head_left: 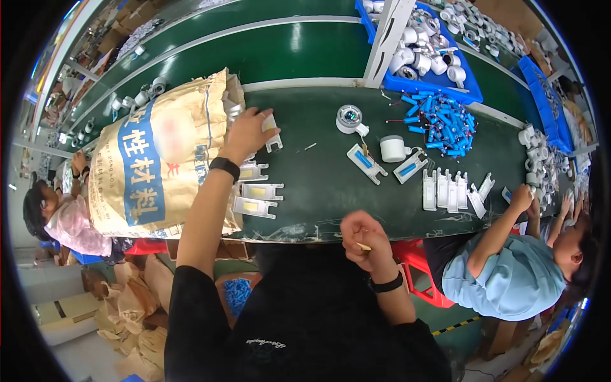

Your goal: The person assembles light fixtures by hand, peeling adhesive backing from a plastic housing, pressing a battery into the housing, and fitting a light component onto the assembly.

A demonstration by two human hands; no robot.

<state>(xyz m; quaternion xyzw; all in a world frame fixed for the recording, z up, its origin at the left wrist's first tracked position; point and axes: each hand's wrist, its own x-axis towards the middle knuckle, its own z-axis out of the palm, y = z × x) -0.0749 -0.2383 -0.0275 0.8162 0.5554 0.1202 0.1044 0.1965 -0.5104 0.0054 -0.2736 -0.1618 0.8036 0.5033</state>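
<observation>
My left hand reaches to the mouth of a large paper sack, its fingers on a flat white plastic housing with two prongs. Toward me, beside the sack, several similar housings lie in a column, with pale yellow pads on them. My right hand is raised at the table's near edge, fingers curled around a small yellowish piece. Most of that piece is hidden by the fingers.
The printed paper sack covers the table's left. To the right lie white housings, two with blue cells, a round white device, a white cup-shaped part and a heap of blue batteries. A co-worker sits at the right.
</observation>
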